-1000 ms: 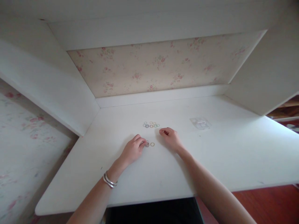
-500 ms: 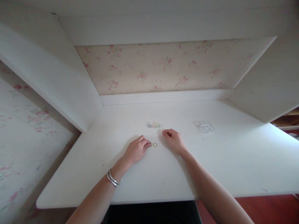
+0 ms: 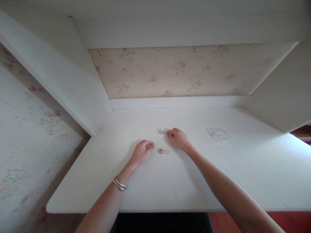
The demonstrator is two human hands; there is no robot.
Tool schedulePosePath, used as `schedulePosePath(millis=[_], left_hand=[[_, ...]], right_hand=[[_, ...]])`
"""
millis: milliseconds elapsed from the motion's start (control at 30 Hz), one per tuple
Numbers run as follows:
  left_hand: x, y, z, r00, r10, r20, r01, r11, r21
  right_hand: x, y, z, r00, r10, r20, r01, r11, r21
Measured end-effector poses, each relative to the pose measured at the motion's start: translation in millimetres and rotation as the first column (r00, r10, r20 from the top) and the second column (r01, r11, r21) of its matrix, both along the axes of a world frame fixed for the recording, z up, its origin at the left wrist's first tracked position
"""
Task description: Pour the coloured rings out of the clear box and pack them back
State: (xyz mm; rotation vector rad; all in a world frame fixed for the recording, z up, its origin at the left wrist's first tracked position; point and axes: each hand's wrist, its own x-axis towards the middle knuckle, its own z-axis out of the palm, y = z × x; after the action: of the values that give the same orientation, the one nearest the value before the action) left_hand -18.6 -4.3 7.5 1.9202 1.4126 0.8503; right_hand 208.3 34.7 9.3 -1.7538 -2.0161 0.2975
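Soft shadows are cast left of both hands (image 3: 143,152); the desk (image 3: 257,174) is brightened far right of them; rings (image 3: 160,151) between are blurred.

Left hand (image 3: 142,152) off the small ring stack (image 3: 160,151), now just left of it. Right hand (image 3: 179,139) moved onto the ring cluster (image 3: 161,132), covering its right end.
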Motion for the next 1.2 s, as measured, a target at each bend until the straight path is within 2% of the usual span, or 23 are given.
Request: schedulePosePath(millis=[133, 367, 500, 700, 833, 967, 1100, 1200], left_hand=[[0, 1, -0.9, 1.0, 0.021, 0.016, -0.02, 0.998, -0.055], [-1, -1, 4.8, 1.0, -0.013, -0.015, 0.012, 0.999, -0.041], [-2, -1, 6.1, 0.999, -0.029, -0.021, 0.028, 0.999, -0.039], [-2, -1, 5.9, 1.0, -0.019, -0.007, 0.018, 0.998, -0.055], [-2, 0, 3.1, 1.0, -0.017, 0.004, 0.017, 0.998, -0.067], [-2, 1, 0.6, 1.0, -0.004, 0.014, 0.005, 0.997, -0.072], [-2, 1, 1.5, 1.0, 0.001, 0.008, 0.0, 0.996, -0.087], [-1, 0, 3.4, 1.0, -0.015, 0.016, 0.017, 0.995, -0.097]], right_hand=[[-5, 6, 0.2, 0.996, 0.03, 0.088, -0.027, 0.999, -0.036], [-9, 8, -5.0, 0.986, 0.066, 0.156, -0.067, 0.998, -0.001], [-10, 6, -6.4, 0.99, 0.077, 0.118, -0.085, 0.994, 0.065], [-3, -1, -7.1, 0.998, 0.054, -0.031, -0.049, 0.986, 0.158], [0, -16, -1.8, 0.988, 0.096, -0.12, -0.07, 0.976, 0.205], [-2, -46, 2.6, 0.968, 0.167, -0.186, -0.126, 0.969, 0.212], [-6, -75, -2.3, 0.958, 0.232, -0.17, -0.204, 0.964, 0.169], [-7, -84, -7.3, 0.957, 0.269, -0.111, -0.249, 0.954, 0.168]])
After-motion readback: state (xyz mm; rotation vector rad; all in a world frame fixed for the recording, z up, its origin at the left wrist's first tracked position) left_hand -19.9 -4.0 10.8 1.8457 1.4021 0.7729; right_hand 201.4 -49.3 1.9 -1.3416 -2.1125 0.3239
